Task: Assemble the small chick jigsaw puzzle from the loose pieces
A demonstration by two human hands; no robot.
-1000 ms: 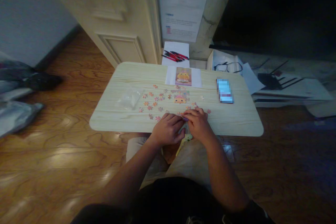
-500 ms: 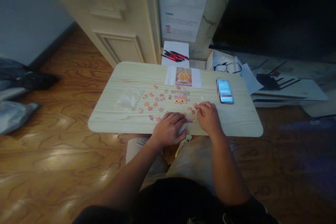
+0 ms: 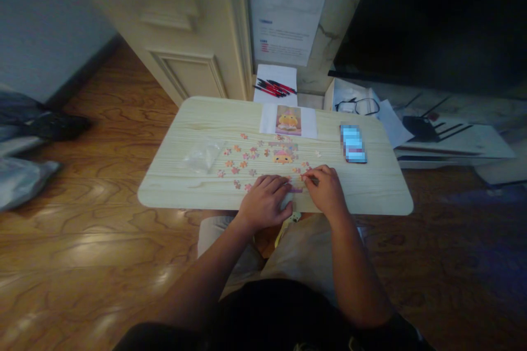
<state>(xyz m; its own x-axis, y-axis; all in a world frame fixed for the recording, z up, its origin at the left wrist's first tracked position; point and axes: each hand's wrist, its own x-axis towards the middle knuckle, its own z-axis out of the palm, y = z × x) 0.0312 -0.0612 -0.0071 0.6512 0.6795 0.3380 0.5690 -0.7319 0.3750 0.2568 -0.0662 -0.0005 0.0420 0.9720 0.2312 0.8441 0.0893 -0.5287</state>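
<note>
My left hand (image 3: 265,200) lies palm down at the table's near edge, fingers stretched out over a joined strip of puzzle (image 3: 295,190) that it partly hides. Close by on the right, the thumb and index finger of my right hand (image 3: 327,189) pinch a small puzzle piece (image 3: 303,177) just above the tabletop. Beyond both hands is a joined section of puzzle (image 3: 282,157) showing a yellow face with pink above. Loose puzzle pieces (image 3: 235,170) in pink and orange are scattered to its left, and several more lie near my right fingertips.
A printed picture sheet (image 3: 308,123) lies at the far side of the pale wooden table (image 3: 370,192). A clear plastic bag (image 3: 203,157) rests on the left, a lit phone (image 3: 353,143) on the right. Red and black pens (image 3: 275,88) lie on paper behind the table.
My right hand has shifted slightly left and nearer to me, its pinched fingers now by the joined strip. The left hand stays in place.
</note>
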